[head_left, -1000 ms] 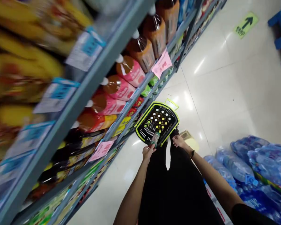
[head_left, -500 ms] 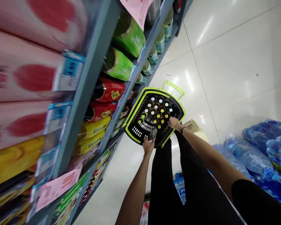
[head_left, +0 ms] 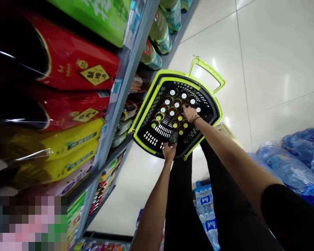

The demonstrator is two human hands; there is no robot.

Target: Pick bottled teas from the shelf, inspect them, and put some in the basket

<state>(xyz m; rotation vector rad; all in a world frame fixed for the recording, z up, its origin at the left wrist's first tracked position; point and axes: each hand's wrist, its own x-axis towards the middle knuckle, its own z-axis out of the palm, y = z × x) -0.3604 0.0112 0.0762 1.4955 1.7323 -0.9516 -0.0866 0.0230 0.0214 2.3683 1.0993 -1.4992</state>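
Observation:
A black shopping basket [head_left: 153,104] with a lime-green rim and handle stands on the floor beside the shelf. It holds several upright bottles with white and yellow caps [head_left: 172,113]. My left hand [head_left: 169,152] is closed round a small bottle [head_left: 173,137] at the basket's near edge. My right hand [head_left: 190,114] reaches into the basket, its fingers down on the bottle tops in the middle; whether it grips one I cannot make out.
A grey shelf unit [head_left: 125,83] runs along the left, packed with red, yellow and green packs and bottles. Shrink-wrapped packs of water bottles [head_left: 290,167] lie on the floor at the right. Glossy white tiles [head_left: 272,62] stretch beyond the basket.
I have bent lower, so the basket looks larger. My right hand has moved from the basket's near rim in among the bottles. The left hand still holds its small bottle.

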